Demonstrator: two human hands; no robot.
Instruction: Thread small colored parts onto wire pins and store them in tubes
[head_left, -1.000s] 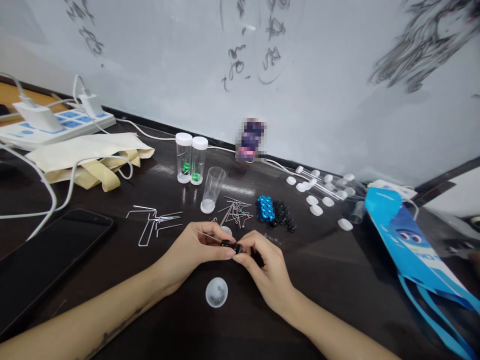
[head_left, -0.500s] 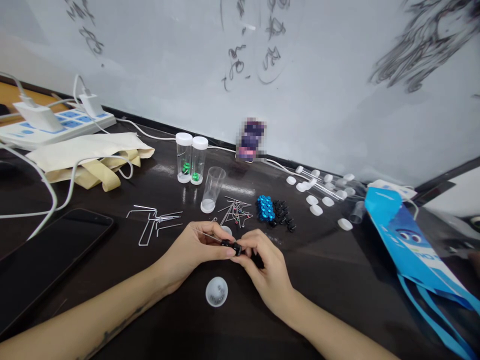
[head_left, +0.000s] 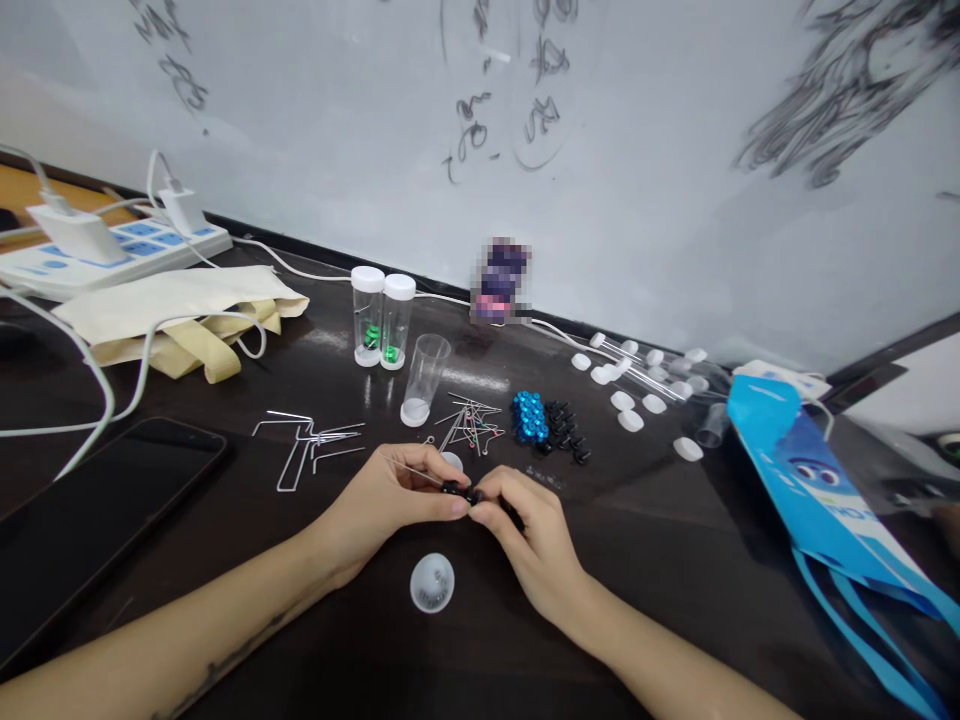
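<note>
Head view: left hand (head_left: 401, 492), right hand (head_left: 536, 525) pinch black piece (head_left: 455, 489); slack fingertips could drop it.
White cup (head_left: 422, 566): a dipping wrist could spill it.

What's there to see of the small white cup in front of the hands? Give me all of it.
The small white cup is round and shallow-looking, seemingly plastic, with its open side up. Several small, dark, metallic-looking bits lie inside, too small to identify. It rests on the dark desk, nearer the wearer than the left hand and right hand; neither hand touches it.
</note>
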